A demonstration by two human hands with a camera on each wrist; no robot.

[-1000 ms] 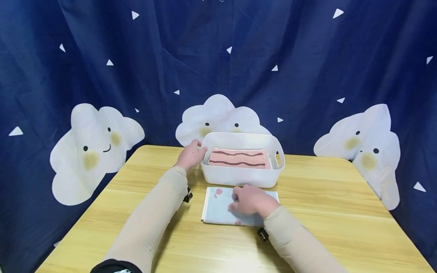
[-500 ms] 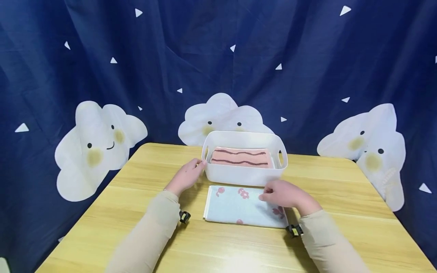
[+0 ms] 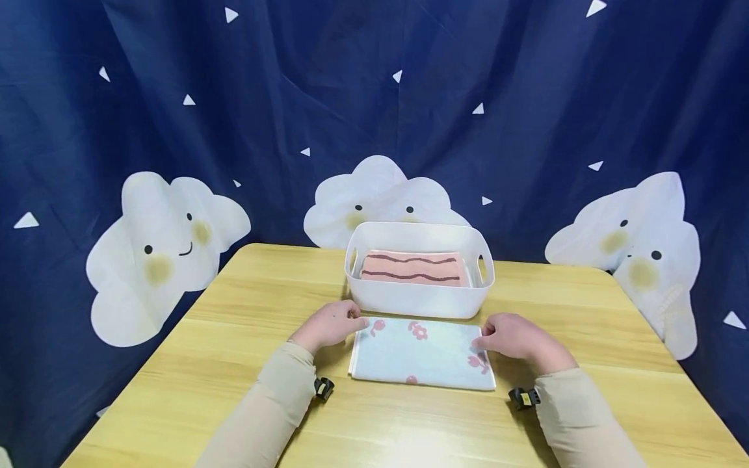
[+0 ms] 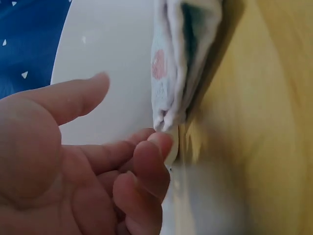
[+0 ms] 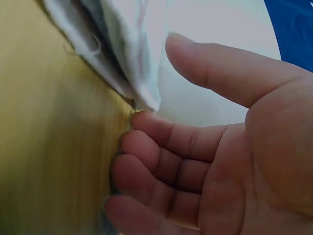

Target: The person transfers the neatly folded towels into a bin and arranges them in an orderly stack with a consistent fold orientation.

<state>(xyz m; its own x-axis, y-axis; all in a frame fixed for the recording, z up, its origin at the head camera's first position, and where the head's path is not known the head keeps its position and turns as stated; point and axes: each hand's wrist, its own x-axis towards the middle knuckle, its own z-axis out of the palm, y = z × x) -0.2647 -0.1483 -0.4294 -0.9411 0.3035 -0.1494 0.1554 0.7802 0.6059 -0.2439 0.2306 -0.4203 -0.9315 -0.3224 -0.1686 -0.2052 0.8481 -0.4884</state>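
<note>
A folded light-blue towel (image 3: 421, 357) with pink flowers lies flat in front of a white plastic basket (image 3: 418, 302). At its far left corner is my left hand (image 3: 329, 326); the left wrist view has the thumb apart from the fingers, whose tips meet the towel's folded edge (image 4: 164, 88). My right hand (image 3: 521, 341) is at the far right corner. There, in the right wrist view, the index fingertip is by the towel's corner (image 5: 139, 83), with the thumb standing off it. Neither hand pinches the cloth.
Inside the basket lies a folded pink towel (image 3: 412, 268) with dark wavy stripes. The basket has handle holes at both ends. Behind the wooden table (image 3: 246, 364) hangs a dark blue curtain (image 3: 281, 78) printed with clouds and triangles.
My left hand has left the basket's left end and come down to the towel's left corner. My right hand has slid right, off the towel's middle to its right corner.
</note>
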